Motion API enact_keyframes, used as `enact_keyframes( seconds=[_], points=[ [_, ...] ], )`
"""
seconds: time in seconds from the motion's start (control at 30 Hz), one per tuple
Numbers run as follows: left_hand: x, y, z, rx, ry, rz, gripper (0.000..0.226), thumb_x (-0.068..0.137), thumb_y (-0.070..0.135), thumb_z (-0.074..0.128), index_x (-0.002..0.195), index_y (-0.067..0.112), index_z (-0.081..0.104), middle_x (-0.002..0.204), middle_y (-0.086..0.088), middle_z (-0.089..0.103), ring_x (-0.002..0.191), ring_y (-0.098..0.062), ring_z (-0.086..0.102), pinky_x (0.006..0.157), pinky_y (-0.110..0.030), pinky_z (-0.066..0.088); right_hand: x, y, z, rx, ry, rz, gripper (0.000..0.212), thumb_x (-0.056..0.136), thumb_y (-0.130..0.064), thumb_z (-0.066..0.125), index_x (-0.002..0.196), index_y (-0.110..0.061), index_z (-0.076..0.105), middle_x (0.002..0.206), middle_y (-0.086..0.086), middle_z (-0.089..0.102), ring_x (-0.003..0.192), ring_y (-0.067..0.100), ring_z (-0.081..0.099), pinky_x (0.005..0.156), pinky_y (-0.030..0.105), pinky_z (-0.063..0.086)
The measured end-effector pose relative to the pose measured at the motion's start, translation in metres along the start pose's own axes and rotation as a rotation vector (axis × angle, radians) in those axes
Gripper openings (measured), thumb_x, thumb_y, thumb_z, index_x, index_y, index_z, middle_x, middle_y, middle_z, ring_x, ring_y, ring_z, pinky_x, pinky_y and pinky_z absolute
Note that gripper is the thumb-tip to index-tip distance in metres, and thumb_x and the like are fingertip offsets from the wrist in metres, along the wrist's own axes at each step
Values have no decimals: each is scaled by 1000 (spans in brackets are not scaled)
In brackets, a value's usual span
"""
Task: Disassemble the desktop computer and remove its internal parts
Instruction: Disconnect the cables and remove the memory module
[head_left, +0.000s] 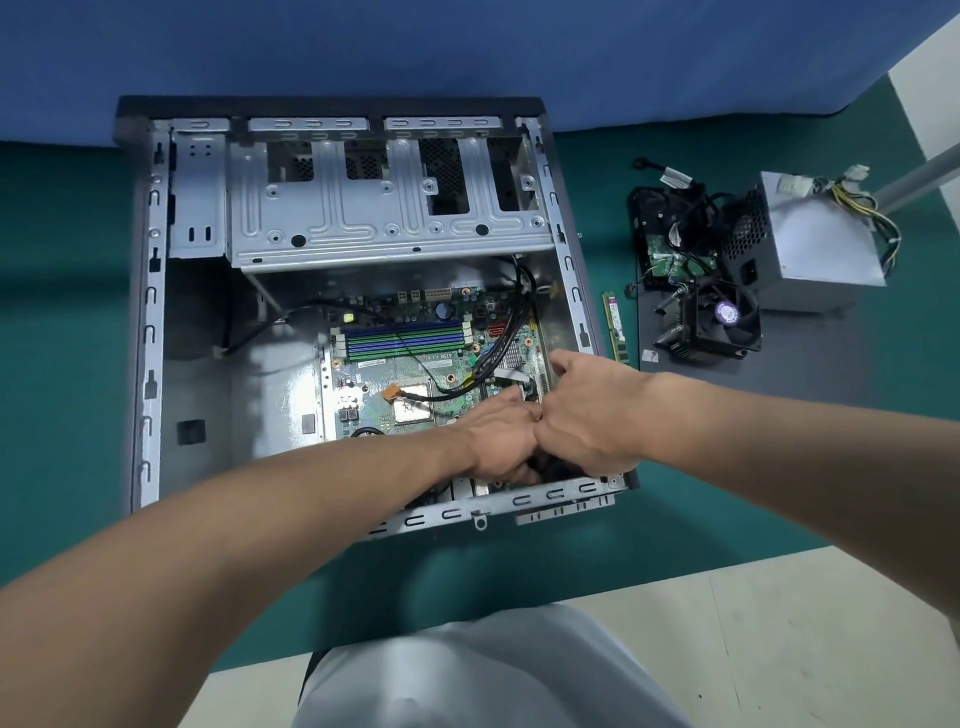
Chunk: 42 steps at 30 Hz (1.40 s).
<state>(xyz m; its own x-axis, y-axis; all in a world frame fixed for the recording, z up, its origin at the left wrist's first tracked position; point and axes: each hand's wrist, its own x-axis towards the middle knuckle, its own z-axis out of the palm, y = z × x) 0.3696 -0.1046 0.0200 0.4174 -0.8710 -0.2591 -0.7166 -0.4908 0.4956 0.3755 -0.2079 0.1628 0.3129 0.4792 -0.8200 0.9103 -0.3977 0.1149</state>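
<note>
Computer case (150, 312) lies on its side on the green table (67, 364), open face up. Contents: motherboard (395, 364) flat on the case floor toward the near right, bare processor (413, 408) in its socket, blue and green memory slots (405, 338) that appear empty, and black cables (498, 343) trailing over the board's right half. An empty drive cage (384, 208) spans the far end. Already out, right of the case: memory stick (615, 327) on the table just beside the case wall; hard drive (670, 244), cooler fan (711, 322) and power supply (821, 244) bunched on or at a dark panel (779, 374). Left hand (498, 441) and right hand (587, 410) touch each other over the board's near right corner. Left fingers curl down into a dark spot by the near wall; what they hold, if anything, is hidden. Right fingers reach toward the right wall; cannot tell whether they pinch anything. Handling judgement: board is light, thin and stiff, but likely brittle if flexed; take it by bare edges, never by processor or slots. Cables are limp, plugs probably latched; pull at the plug body, not the wire. Case rims look like sharp sheet metal.
</note>
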Motion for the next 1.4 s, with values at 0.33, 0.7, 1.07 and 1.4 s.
enact_keyframes(
  seconds=[0.33, 0.7, 1.07, 1.4],
  points=[
    [1, 0, 2, 3, 33, -4, 12, 85, 27, 63, 81, 19, 56, 85, 7, 48, 87, -13, 41, 87, -25, 21, 0, -5, 6, 18, 107, 63, 23, 93, -21, 44, 71, -20, 47, 64, -2, 46, 52, 12, 34, 93, 39, 26],
    [2, -2, 3, 35, 4, -3, 24, 90, 41, 58, 89, 19, 67, 96, 7, 54, 99, -12, 46, 92, -24, 19, 2, -3, 3, 10, -28, 99, 21, 96, -27, 40, 96, -19, 59, 85, -3, 61, 72, 15, 51, 100, 41, 23],
    [0, 0, 0, -49, -14, -100, 23, 88, 32, 63, 106, 18, 62, 111, 3, 58, 104, -14, 44, 104, -27, 18, 5, -10, 2, 24, 81, 125, 26, 98, -27, 41, 73, -18, 44, 73, -1, 50, 71, 21, 50, 99, 44, 28],
    [-5, 4, -13, -157, -32, -90, 17, 90, 33, 63, 80, 28, 50, 91, 2, 60, 91, -19, 51, 94, -31, 27, 2, -3, 7, 3, 113, 92, 20, 94, -25, 42, 76, -20, 48, 60, -1, 39, 63, 18, 44, 94, 41, 24]
  ],
)
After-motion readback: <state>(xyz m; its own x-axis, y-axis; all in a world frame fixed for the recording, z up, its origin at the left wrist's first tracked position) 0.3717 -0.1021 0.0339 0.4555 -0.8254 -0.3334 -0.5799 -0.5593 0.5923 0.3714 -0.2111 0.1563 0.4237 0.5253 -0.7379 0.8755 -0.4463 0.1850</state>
